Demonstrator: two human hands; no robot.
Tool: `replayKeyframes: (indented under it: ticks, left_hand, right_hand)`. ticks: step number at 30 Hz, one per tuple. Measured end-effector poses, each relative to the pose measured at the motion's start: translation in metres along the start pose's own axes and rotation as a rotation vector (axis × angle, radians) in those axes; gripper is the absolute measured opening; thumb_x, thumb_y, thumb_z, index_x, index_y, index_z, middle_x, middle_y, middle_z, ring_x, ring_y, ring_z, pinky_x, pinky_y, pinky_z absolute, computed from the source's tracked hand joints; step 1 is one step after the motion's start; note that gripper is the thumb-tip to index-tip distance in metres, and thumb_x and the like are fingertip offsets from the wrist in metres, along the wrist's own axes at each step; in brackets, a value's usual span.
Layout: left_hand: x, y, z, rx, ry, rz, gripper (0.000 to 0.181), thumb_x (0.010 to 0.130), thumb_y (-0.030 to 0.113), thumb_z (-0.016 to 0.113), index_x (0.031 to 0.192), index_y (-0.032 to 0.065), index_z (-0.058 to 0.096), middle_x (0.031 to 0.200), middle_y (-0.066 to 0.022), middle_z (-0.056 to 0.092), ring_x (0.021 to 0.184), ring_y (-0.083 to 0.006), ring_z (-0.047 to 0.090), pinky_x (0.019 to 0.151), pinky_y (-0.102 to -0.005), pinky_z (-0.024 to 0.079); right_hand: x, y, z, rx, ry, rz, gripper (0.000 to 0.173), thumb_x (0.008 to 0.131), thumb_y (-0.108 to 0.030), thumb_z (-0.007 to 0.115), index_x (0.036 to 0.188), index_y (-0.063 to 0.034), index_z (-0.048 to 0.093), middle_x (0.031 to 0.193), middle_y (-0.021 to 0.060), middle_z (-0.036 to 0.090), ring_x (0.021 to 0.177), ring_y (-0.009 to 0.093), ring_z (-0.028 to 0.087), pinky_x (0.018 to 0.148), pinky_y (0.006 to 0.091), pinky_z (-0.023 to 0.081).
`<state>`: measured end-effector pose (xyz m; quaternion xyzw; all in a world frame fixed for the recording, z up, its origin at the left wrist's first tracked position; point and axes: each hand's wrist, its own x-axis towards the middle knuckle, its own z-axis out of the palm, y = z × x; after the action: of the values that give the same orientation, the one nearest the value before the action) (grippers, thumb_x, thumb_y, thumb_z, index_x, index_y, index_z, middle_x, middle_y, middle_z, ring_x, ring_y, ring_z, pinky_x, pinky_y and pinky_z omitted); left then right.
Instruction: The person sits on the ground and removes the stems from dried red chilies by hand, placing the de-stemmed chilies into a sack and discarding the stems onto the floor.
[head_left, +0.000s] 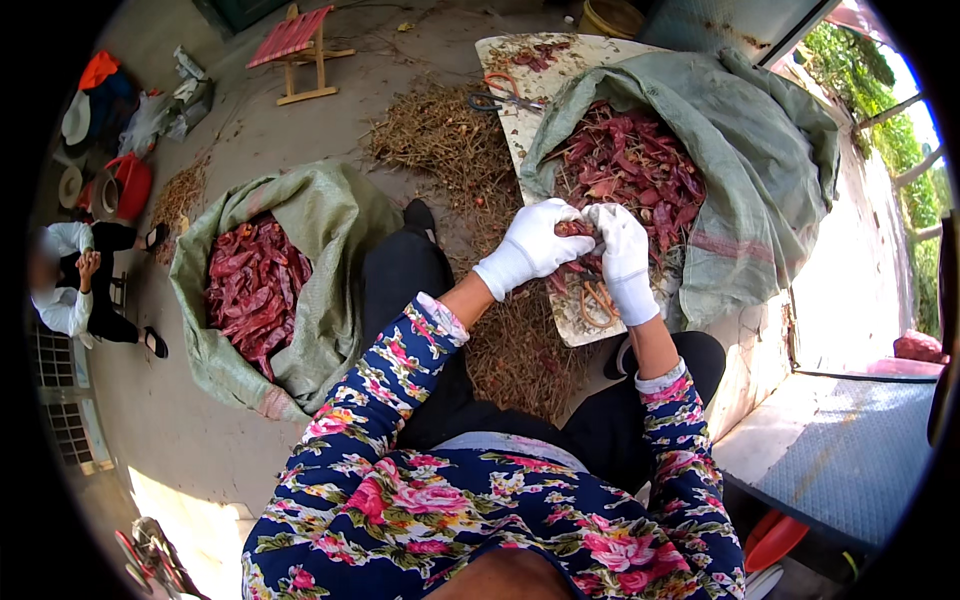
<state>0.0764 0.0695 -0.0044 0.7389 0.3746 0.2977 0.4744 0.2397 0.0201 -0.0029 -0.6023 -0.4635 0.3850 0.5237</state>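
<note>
Dried red chili peppers (574, 228) are gripped in my left hand (536, 244), which wears a white knit glove. My right hand (622, 251), gloved the same way, meets it with its fingertips closed at the chilies' right end. How many pods are held is hidden by the fingers. Just beyond my hands, a green woven sack (750, 150) lies on its side, its mouth full of dried chilies (637, 169) with stems. Under my right hand, orange-handled scissors (598, 304) rest on a pale board (577, 330).
Left of my leg stands another woven sack (341, 225) with dried chilies (255, 281). Piles of stems (450, 139) cover the floor. Scissors (506, 97) lie on the board's far part. A folding stool (304, 56) stands behind; a seated person (82, 281) is at far left.
</note>
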Motion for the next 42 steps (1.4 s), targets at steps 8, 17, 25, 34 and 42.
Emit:
replayKeyframes:
  ticks: [8,17,25,34,42]
  left_hand:
    - [-0.016,0.017,-0.023,-0.414,-0.141,0.178,0.019,0.079,0.008,0.082,0.095,0.0034,0.073,0.092,-0.0016,0.061,0.087,-0.0117,0.058,0.082,-0.0275,0.046]
    - [0.004,-0.002,-0.063,-0.745,0.336,-0.076,0.011,0.091,0.009,0.069,0.096,-0.0006,0.068,0.110,-0.0041,0.067,0.095,-0.0101,0.061,0.089,-0.0269,0.048]
    - [0.010,-0.008,-0.048,-0.797,0.266,-0.188,0.010,0.090,0.008,0.073,0.097,0.0022,0.068,0.091,-0.0010,0.069,0.081,-0.0085,0.062,0.076,-0.0246,0.051]
    - [0.007,-0.003,-0.035,-0.538,0.144,-0.136,0.023,0.088,0.005,0.073,0.110,0.0011,0.067,0.099,-0.0020,0.067,0.084,-0.0083,0.063,0.072,-0.0247,0.055]
    - [0.002,-0.012,0.007,-0.577,0.023,0.018,0.068,0.085,0.002,0.075,0.146,0.0000,0.046,0.148,-0.0107,0.050,0.121,-0.0123,0.055,0.103,-0.0278,0.046]
  right_hand:
    - [0.032,0.029,-0.041,0.549,0.060,0.338,0.021,0.102,-0.029,0.055,0.101,-0.0096,0.062,0.076,-0.0047,0.055,0.062,0.008,0.048,0.055,0.0242,0.042]
    - [0.033,0.035,-0.021,-0.931,-0.082,-0.190,0.028,0.090,-0.024,0.061,0.116,-0.0190,0.067,0.103,0.0120,0.071,0.094,0.033,0.068,0.081,0.0454,0.053]
    - [0.070,0.052,0.001,-1.551,0.063,-0.472,0.018,0.088,-0.030,0.064,0.102,-0.0187,0.068,0.096,0.0032,0.065,0.089,0.026,0.063,0.073,0.0427,0.049]
    - [0.056,0.012,-0.063,-1.043,0.478,-0.421,0.019,0.093,-0.028,0.063,0.102,-0.0140,0.072,0.090,0.0124,0.070,0.079,0.033,0.067,0.073,0.0442,0.054]
    - [0.009,-0.006,-0.024,-0.033,0.059,-0.255,0.018,0.099,-0.006,0.060,0.114,0.0010,0.066,0.108,0.0047,0.069,0.093,0.006,0.061,0.084,0.0222,0.048]
